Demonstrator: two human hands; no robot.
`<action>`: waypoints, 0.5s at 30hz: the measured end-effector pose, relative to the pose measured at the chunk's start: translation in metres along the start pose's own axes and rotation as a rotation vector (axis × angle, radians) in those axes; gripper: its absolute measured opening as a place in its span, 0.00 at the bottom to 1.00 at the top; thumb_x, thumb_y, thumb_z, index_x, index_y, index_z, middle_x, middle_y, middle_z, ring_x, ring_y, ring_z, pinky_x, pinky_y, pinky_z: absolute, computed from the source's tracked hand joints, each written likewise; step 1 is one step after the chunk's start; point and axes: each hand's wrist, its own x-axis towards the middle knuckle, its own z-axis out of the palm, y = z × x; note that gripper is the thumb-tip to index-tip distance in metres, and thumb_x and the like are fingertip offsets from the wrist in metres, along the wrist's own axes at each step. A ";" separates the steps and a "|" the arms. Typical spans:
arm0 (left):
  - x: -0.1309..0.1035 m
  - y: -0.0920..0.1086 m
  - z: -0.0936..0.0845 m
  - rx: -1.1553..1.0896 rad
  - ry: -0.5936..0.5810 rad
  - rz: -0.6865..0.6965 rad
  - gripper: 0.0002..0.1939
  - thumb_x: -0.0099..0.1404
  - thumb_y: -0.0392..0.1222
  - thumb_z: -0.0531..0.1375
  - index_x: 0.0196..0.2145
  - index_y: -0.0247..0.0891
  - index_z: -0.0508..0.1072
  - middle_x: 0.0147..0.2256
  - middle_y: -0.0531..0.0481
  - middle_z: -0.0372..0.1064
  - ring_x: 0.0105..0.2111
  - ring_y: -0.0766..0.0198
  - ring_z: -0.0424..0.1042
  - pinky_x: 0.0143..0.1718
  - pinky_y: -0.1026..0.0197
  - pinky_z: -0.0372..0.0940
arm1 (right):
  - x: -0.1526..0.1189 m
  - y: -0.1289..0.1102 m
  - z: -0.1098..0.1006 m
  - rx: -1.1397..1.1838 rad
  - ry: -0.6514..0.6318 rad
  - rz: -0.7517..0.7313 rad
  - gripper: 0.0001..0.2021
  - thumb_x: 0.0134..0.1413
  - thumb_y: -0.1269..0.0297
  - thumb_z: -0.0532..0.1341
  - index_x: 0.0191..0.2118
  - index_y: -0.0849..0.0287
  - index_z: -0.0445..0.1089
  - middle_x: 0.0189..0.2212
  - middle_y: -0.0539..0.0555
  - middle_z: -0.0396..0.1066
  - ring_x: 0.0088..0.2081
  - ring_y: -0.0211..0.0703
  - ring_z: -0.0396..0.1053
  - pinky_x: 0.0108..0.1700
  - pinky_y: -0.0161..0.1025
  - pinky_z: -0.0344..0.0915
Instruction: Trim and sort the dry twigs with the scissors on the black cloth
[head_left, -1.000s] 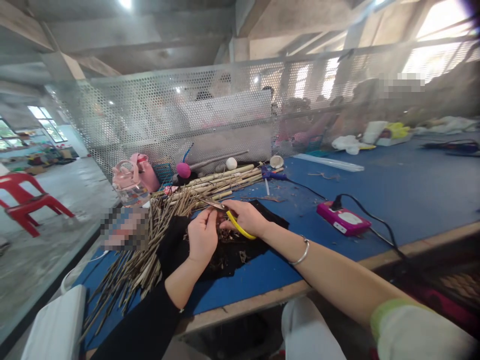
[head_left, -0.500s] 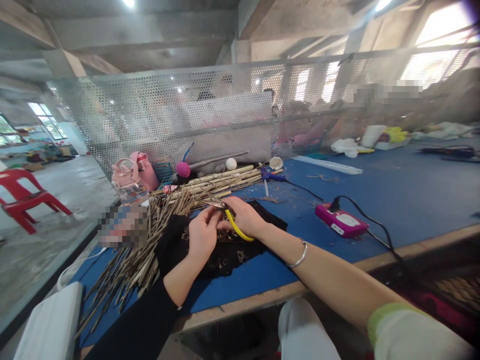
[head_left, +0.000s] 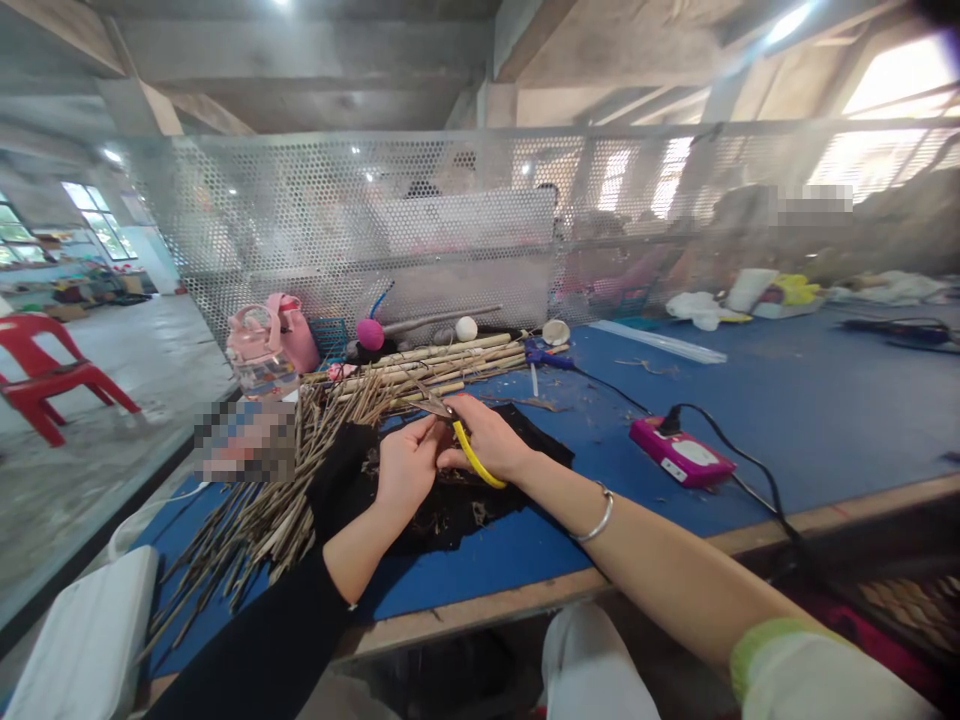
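Observation:
My right hand is closed round a cutting tool with yellow handles, its metal jaws pointing up and left. Close against it on the left, my left hand has its fingers pinched together; what they hold is hidden. Both hands are over a black cloth strewn with small brown scraps. Thin dry sticks lie in a loose pile left of the cloth, and thicker pale sticks lie behind it.
A blue glue gun lies behind the hands, and a magenta power strip with a black cord is at the right. Pink bottles stand back left; a white device is front left. A perforated metal screen rises behind.
The camera view has shifted slightly. The thumb of my right hand has moved a little at the handles; both hands stay together over the cloth.

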 end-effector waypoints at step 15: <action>0.000 0.002 0.001 0.052 0.102 0.046 0.14 0.63 0.41 0.54 0.41 0.36 0.76 0.36 0.47 0.76 0.36 0.61 0.74 0.42 0.62 0.65 | -0.002 0.003 0.001 0.013 0.047 0.068 0.23 0.47 0.46 0.61 0.41 0.60 0.67 0.30 0.54 0.70 0.30 0.41 0.67 0.34 0.36 0.63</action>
